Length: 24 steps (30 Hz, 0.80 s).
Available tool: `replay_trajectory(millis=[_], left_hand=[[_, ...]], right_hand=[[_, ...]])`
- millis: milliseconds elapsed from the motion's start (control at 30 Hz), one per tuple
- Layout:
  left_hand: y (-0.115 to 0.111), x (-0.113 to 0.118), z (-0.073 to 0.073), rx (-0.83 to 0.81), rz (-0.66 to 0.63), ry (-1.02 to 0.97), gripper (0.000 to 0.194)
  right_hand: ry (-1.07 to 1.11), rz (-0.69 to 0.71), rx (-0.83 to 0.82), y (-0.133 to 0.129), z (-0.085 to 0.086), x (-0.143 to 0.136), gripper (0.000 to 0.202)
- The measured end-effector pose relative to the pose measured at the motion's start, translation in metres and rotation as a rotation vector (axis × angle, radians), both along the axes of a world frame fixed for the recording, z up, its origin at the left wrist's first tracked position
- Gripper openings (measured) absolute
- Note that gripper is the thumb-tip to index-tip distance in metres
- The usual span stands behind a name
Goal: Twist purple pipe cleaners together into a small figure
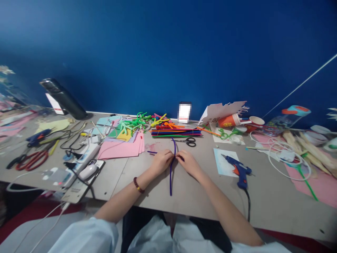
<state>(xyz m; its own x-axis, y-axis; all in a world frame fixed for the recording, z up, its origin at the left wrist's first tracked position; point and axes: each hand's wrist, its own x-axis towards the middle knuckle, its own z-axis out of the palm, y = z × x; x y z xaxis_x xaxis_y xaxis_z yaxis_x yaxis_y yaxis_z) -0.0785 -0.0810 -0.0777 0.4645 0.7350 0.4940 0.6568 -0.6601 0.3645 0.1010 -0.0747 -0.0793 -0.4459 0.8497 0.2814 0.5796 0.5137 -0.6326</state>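
A purple pipe cleaner (171,181) runs front to back between my hands, its near end over the bare table. A second dark purple pipe cleaner (152,152) crosses it sideways, poking out to the left. My left hand (163,162) pinches them at the crossing from the left, with a beaded bracelet on its wrist. From the other side, my right hand (187,162) is closed on the same spot, its fingertips almost touching the left ones. The fingers hide the crossing itself. Just behind lie small black-handled scissors (190,141) and a bundle of coloured pipe cleaners (176,133).
A blue glue gun (239,168) rests on light paper at the right, its cord over the front edge. Pink paper (118,149) and green bent pipe cleaners (134,123) lie left of centre. A power strip (83,160) and phone (79,188) are further left.
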Motion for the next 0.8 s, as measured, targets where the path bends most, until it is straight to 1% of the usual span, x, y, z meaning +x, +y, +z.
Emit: replay_trajectory(millis=[133,367,633,800], left_hand=[[-0.002,0.000,0.001,0.023,-0.013,0.008,0.023],[-0.005,0.003,-0.002,0.031,0.012,-0.066,0.019],[-0.010,0.006,0.003,-0.034,0.035,-0.162,0.015],[-0.010,0.005,0.001,-0.081,0.047,-0.175,0.015]], right_hand=[[-0.028,0.011,0.009,-0.003,0.005,0.000,0.013],[-0.071,-0.001,0.068,-0.009,0.011,-0.003,0.015],[-0.055,-0.021,0.092,-0.013,0.012,-0.007,0.018],[-0.050,-0.010,0.086,-0.013,0.012,-0.007,0.019]])
